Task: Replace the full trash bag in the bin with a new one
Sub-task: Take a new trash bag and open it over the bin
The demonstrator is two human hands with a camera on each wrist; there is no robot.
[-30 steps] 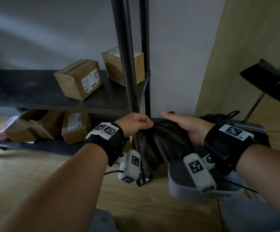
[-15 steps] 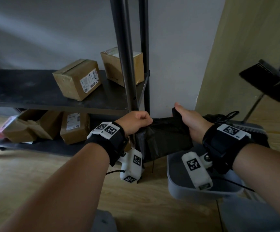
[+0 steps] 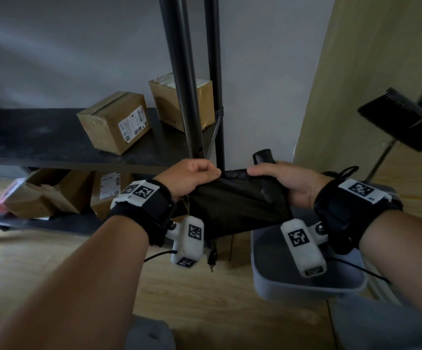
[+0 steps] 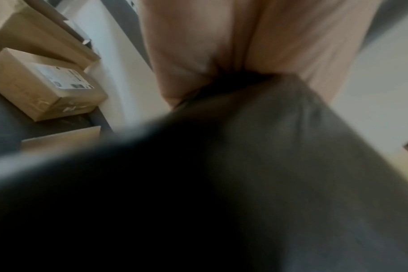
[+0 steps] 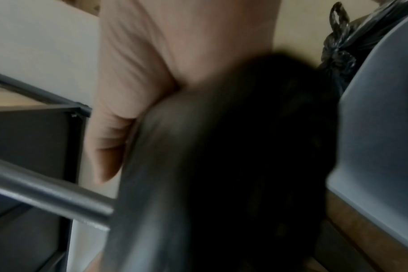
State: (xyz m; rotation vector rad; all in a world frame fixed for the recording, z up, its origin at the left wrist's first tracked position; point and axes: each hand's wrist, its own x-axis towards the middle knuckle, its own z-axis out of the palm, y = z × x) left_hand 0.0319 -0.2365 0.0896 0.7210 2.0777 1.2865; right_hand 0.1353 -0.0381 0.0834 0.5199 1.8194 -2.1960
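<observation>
Left hand (image 3: 191, 176): fingers (image 3: 202, 164) curled, thumb pressed against them, pinching the left end of the new trash bag's (image 3: 237, 207) top edge. Right hand (image 3: 284, 181): fingers curled over the right end of the same edge, with what appears to be a black roll (image 3: 263, 156) (probably the remaining bags) standing up just beyond its knuckles; whether that hand also holds the roll cannot be told.

Change noted: a second ago the right hand lay flatter over crumpled black film; half a second ago its thumb pointed up and the film was part folded. The top edge is now drawn taut between the two fists, and the bag hangs below the fingers as a flat dark panel, a thin tail dangling from its lower left corner. The wrist views confirm only dark film close under each palm (both blurred).

Below and to the right of the right fingers stands the grey bin (image 3: 306, 290), its interior bare of any liner. Beyond the right wrist, a knotted black bag (image 5: 338, 42) sits behind the bin (judged to be the full one, already out).

Assessment: removal looks done; the present step is spreading the fresh bag. Its mouth is not yet open, so the layers need separating before it goes into the bin.

Left of the left fingers: shelf (image 3: 53, 145) with cardboard boxes (image 3: 115, 122).
</observation>
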